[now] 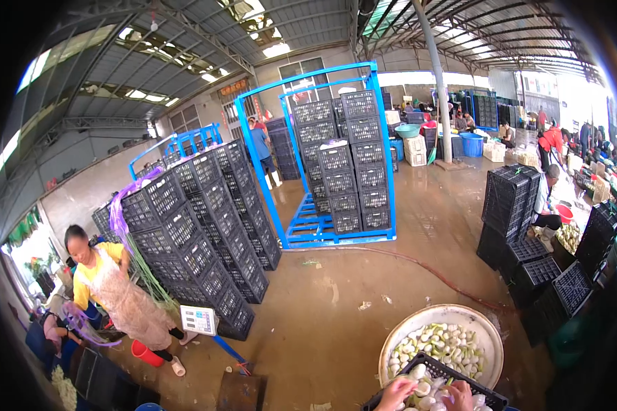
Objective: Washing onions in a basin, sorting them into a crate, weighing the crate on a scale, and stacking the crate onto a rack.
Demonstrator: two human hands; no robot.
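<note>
A black plastic crate (495, 398) sits at the bottom right, in front of me, holding pale peeled vegetable bulbs (425, 402), some with green stems. My left hand (397, 393) reaches over its left side, fingertips against the white bulbs. On the right, my right hand (458, 395) has its fingers down among the bulbs. Whether either hand grips one is unclear. Just beyond the crate stands a wide round white tub (388, 354), with many more bulbs (450, 344) in it; the crate overlaps its near rim.
Stacked black crates (200, 231) rise at left beside a person in an apron (126, 303). A digital scale (199, 319) stands near them. A blue metal frame (339, 239) holds more stacks. A hose (432, 275) crosses the wet floor. A person (545, 195) sits at right among crates (511, 200).
</note>
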